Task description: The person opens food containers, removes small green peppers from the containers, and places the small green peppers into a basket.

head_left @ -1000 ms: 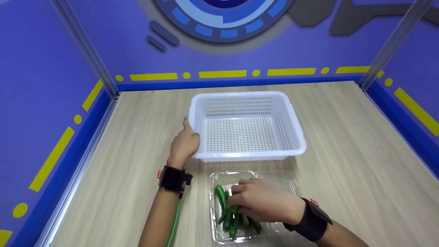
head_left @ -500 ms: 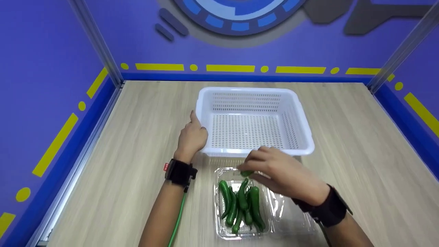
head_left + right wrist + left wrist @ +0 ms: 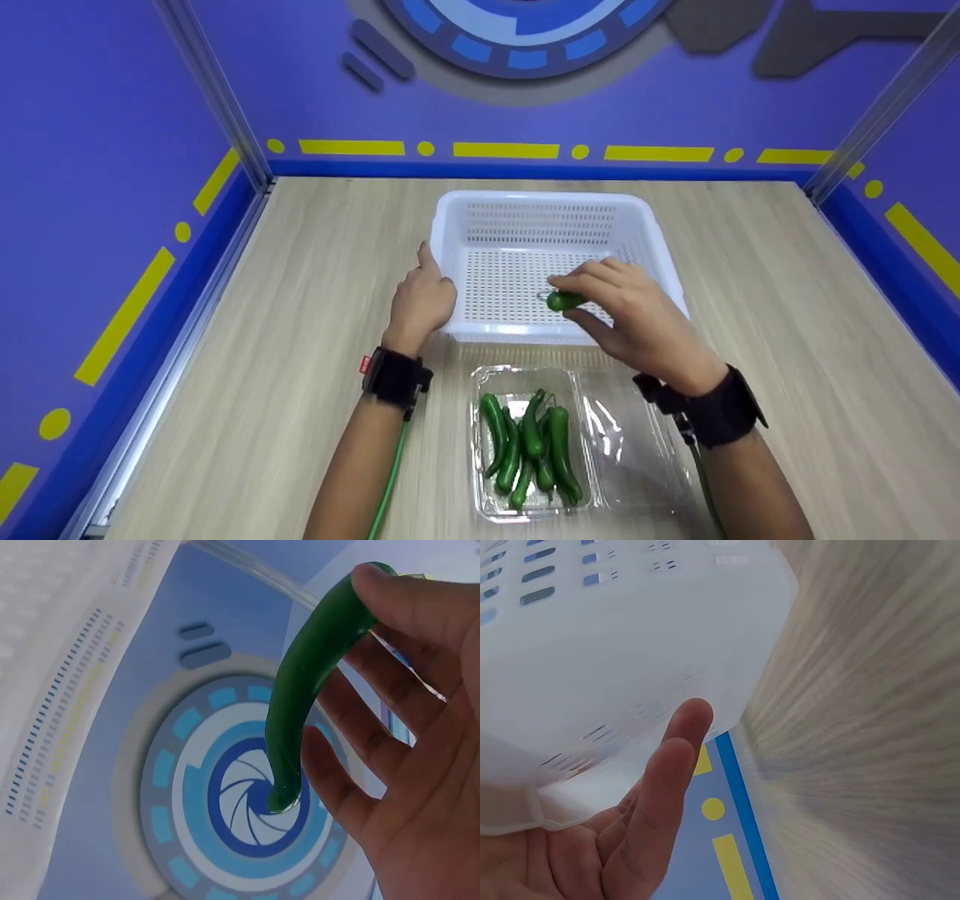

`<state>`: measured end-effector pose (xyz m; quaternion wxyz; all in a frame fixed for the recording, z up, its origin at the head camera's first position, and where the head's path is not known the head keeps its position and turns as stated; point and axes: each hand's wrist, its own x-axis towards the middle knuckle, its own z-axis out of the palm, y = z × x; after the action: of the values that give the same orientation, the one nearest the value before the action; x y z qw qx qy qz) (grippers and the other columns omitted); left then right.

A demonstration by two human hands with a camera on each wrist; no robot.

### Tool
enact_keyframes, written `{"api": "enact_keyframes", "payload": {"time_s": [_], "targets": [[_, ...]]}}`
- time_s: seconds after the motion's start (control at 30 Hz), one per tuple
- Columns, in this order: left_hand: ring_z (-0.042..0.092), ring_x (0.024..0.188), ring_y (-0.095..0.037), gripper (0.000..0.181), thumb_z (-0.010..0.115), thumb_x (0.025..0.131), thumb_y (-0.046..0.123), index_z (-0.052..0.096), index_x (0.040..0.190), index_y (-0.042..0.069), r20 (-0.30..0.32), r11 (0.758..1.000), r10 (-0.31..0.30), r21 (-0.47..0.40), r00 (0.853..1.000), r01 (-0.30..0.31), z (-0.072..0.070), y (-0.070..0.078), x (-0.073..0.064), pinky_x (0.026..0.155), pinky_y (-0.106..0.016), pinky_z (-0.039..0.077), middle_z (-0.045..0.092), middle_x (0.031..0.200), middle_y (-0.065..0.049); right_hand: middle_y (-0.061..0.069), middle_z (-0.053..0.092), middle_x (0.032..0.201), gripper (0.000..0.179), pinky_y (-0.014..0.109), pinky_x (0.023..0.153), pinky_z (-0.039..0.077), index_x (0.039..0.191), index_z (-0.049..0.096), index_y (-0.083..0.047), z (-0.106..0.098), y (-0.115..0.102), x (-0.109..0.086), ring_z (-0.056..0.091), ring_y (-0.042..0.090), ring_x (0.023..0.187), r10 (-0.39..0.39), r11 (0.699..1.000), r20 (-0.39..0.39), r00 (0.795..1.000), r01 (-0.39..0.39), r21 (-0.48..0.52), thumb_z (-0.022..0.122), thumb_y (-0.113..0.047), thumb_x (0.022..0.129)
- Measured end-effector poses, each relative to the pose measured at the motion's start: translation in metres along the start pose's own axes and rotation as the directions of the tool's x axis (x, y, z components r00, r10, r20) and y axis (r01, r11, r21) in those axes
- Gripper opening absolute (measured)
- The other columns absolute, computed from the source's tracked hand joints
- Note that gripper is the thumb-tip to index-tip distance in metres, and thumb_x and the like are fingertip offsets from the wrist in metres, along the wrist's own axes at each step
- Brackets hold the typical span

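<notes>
A white plastic basket (image 3: 555, 331) with slotted walls stands mid-table. My left hand (image 3: 421, 304) holds its left rim; in the left wrist view, fingers (image 3: 656, 802) reach along the outer wall while the thumb is hidden. Above the basket's front right part, my right hand (image 3: 637, 319) pinches a curved green chili pepper (image 3: 564, 301) near one end. The right wrist view shows this chili pepper (image 3: 304, 682) hanging from thumb and fingers. Several more green chili peppers (image 3: 531, 431) lie in a clear plastic clamshell box (image 3: 487, 514) in front of the basket.
The box's transparent lid (image 3: 637, 465) lies folded out to the right. Blue panels (image 3: 495, 112) wall the wooden table (image 3: 300, 300) at the back and sides. A green cable (image 3: 390, 472) runs along the left forearm, and another cable (image 3: 703, 480) along the right.
My right hand has lifted one chili pepper out of the clear box and carried it forward over the basket. The left hand stays at the basket's rim. The head view has shifted slightly.
</notes>
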<state>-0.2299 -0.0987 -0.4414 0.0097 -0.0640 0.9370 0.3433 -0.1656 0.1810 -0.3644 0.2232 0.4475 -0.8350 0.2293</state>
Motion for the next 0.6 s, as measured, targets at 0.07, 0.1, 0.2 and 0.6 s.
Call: {"api": "enact_keyframes", "payload": {"time_s": [0.07,0.1,0.2,0.6], "targets": [[0.066,0.092,-0.035,0.076,0.040,0.095,0.017,0.009,0.162,-0.001,0.000,1.000,-0.001,0.003,1.000,0.001,0.000,0.000,0.001,0.087,-0.052,0.051,0.068,0.114,-0.024,0.000,0.073,0.109,0.034,0.036,0.087,0.047,0.121,0.073,-0.010,-0.001,0.005,0.002,0.064,0.019,0.097,0.006,1.000,-0.021,1.000,-0.006,-0.004,0.078,-0.006,0.087],[0.066,0.092,-0.035,0.076,0.040,0.095,0.017,0.009,0.162,-0.001,-0.001,1.000,-0.001,0.003,1.000,0.001,-0.001,0.000,0.001,0.087,-0.052,0.051,0.068,0.114,-0.024,0.001,0.073,0.109,0.033,0.035,0.087,0.046,0.120,0.073,-0.009,-0.002,0.008,0.002,0.063,0.019,0.097,0.013,1.000,-0.025,1.000,-0.013,0.000,0.077,-0.006,0.087],[0.067,0.091,-0.035,0.076,0.041,0.095,0.018,0.009,0.162,-0.001,0.001,1.000,0.002,0.003,1.000,-0.002,0.000,0.000,0.002,0.085,-0.052,0.052,0.068,0.113,-0.024,0.001,0.072,0.109,0.031,0.034,0.085,0.044,0.118,0.074,-0.008,-0.004,0.017,0.001,0.061,0.020,0.095,0.036,0.999,-0.035,0.999,-0.035,0.015,0.077,-0.004,0.087],[0.065,0.080,-0.030,0.076,0.039,0.096,0.020,0.009,0.163,0.003,0.017,1.000,-0.016,0.020,1.000,0.015,-0.001,-0.001,0.000,0.075,-0.048,0.051,0.068,0.100,-0.016,0.005,0.070,0.107,0.033,0.043,0.089,0.043,0.117,0.074,-0.008,0.004,0.061,0.000,0.061,0.027,0.099,0.149,0.984,-0.073,0.986,-0.155,-0.086,0.076,0.003,0.086]]}}
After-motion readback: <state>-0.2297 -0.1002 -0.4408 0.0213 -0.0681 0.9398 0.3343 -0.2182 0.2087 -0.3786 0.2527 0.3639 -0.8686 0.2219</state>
